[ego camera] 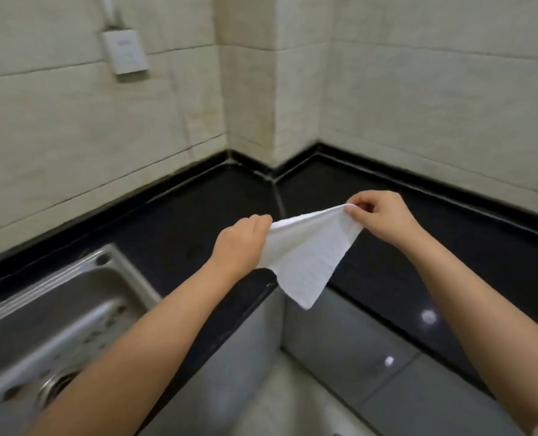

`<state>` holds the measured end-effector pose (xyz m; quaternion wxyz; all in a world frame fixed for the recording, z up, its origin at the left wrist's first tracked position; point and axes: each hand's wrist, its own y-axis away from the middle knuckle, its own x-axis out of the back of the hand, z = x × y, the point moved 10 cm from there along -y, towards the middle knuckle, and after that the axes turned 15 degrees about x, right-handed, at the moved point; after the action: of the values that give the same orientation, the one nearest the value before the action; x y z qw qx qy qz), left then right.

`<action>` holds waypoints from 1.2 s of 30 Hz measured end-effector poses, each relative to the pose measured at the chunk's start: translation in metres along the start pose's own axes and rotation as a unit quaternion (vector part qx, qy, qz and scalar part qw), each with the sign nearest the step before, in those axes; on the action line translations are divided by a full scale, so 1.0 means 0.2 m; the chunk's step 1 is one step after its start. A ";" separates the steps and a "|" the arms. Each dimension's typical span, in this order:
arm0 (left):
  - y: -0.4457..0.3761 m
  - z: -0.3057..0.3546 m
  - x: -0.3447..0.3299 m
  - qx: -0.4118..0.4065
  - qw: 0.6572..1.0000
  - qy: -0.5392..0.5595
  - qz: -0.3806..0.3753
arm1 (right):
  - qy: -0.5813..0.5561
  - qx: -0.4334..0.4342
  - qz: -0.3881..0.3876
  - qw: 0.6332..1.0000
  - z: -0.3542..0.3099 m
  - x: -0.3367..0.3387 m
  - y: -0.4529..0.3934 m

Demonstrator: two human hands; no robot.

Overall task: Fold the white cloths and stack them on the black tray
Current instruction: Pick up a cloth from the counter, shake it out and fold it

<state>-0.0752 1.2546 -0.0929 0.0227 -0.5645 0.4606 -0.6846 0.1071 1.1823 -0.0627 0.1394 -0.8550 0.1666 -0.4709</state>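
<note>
Above a black corner bench (217,199), left hand (241,243) and right hand (378,217) pinch a white cloth (308,256) taut in mid-air; its loose lower corner may swing and skew the fold. No tray visible.

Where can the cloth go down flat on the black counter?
Bare counter lies in the corner, between the sink and the tiled walls, beyond both hands. More runs along the right wall. The left hand and right hand hold the white cloth above the counter's front edge.

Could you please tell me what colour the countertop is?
Black and glossy, the countertop shows best in the head view.
</note>
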 end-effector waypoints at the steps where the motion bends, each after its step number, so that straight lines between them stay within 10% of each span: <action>1: -0.10 0.15 -0.06 -0.025 1.000 0.012 0.001 | 0.016 -0.006 0.026 1.000 0.11 0.12 -0.01; 8: -0.51 1.09 -0.30 -0.171 0.970 0.173 -0.020 | 0.159 -0.039 0.184 0.969 0.73 0.81 0.28; 12: -0.37 1.34 -0.64 -0.234 0.930 0.178 -0.221 | 0.180 -0.062 0.037 0.981 1.03 0.62 0.60; 19: 0.24 1.40 -1.14 -0.311 0.740 0.105 -0.587 | -0.002 -0.265 -0.256 0.930 1.38 -0.06 1.18; 22: 0.25 1.42 -1.24 -0.288 0.681 0.135 -0.660 | -0.039 -0.332 -0.262 0.905 1.48 -0.08 1.20; 29: -0.11 1.53 -1.53 -0.152 0.796 0.195 -0.553 | 0.060 -0.448 -0.092 0.887 1.79 0.08 1.04; 36: -0.07 1.60 -1.68 -0.197 0.831 0.166 -0.494 | 0.152 -0.471 -0.066 0.866 1.88 -0.01 1.04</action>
<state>0.3078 1.2541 -0.3550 -0.5068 -0.5874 0.2423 -0.5826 0.3946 1.0252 -0.3420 -0.3386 -0.7460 0.3305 -0.4686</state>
